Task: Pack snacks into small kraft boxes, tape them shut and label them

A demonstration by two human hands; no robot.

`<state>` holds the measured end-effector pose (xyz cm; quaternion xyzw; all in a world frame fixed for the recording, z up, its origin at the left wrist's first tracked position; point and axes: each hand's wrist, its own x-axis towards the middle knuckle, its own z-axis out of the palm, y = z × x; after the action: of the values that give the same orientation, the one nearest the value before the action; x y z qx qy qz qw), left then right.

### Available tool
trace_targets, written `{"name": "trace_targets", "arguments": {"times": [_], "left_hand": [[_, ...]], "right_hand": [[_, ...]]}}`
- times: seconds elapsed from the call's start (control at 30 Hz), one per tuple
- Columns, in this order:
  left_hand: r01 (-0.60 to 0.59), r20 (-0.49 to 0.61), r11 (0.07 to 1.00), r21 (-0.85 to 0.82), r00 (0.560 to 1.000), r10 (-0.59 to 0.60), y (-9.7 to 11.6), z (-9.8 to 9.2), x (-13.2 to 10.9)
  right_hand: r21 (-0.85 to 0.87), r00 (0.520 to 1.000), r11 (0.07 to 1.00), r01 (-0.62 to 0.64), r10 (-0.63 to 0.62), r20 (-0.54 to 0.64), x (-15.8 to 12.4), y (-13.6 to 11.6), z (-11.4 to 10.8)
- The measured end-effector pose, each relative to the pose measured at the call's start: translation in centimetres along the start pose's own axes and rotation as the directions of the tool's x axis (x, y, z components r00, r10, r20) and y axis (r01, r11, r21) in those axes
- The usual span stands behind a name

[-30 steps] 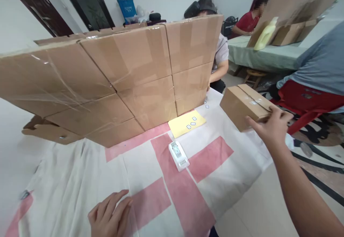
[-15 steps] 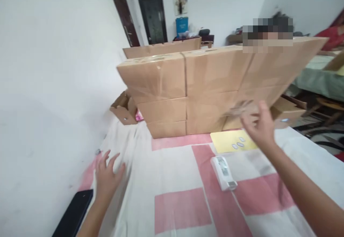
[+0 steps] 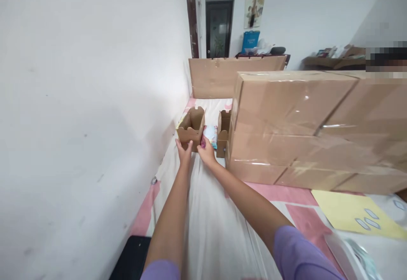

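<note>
Both arms stretch forward along the wall to a small open-topped cardboard box [image 3: 190, 134] with a notched rim. At its front left corner is my left hand [image 3: 184, 155], fingers along the side and thumb on the front. My right hand [image 3: 208, 155] grips the front right corner, its thumb on the front and its fingers in the gap beside a pink and white packet [image 3: 210, 132]. Some of the right fingertips are hidden. A second small cardboard box [image 3: 224, 138] stands just right of the packet, partly covered by the large carton wall.
A taped cardboard carton wall [image 3: 286, 115] blocks the right side; another cardboard panel [image 3: 216, 79] stands behind. A yellow sheet [image 3: 337, 208] with several small outlined pieces and a white device [image 3: 349, 254] lie right. A dark object [image 3: 132, 254] sits near left. A person's head shows far right.
The view has swung left. My right hand has come away from the front of the large carton, and both hands have moved forward to the small cardboard box.
</note>
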<state>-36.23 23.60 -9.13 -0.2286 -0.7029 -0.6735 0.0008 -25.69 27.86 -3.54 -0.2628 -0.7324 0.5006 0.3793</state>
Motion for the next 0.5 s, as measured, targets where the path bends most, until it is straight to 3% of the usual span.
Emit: {"name": "trace_targets", "arguments": {"times": [0.1, 0.27, 0.4, 0.5], "left_hand": [[0.009, -0.014, 0.991, -0.136, 1.000, -0.011, -1.7, 0.1, 2.0], [0.070, -0.073, 0.961, -0.267, 0.993, -0.093, -3.8, -0.3, 7.7], [0.133, 0.073, 0.926, -0.352, 0.991, -0.115, -4.4, 0.4, 11.7], [0.138, 0.166, 0.916, -0.377, 0.983, -0.080, -4.4, 1.1, 12.2]], "right_hand": [[0.043, 0.999, 0.999, 0.006, -0.004, -0.045, 3.0, 1.8, 1.5], [0.028, 0.994, 0.999, 0.030, -0.027, -0.103, 3.9, 5.1, 2.3], [-0.011, 0.992, 0.999, 0.038, -0.039, -0.120, 4.4, 5.9, 2.9], [-0.022, 0.993, 0.997, 0.069, -0.071, -0.091, 4.8, 5.4, 3.1]]}}
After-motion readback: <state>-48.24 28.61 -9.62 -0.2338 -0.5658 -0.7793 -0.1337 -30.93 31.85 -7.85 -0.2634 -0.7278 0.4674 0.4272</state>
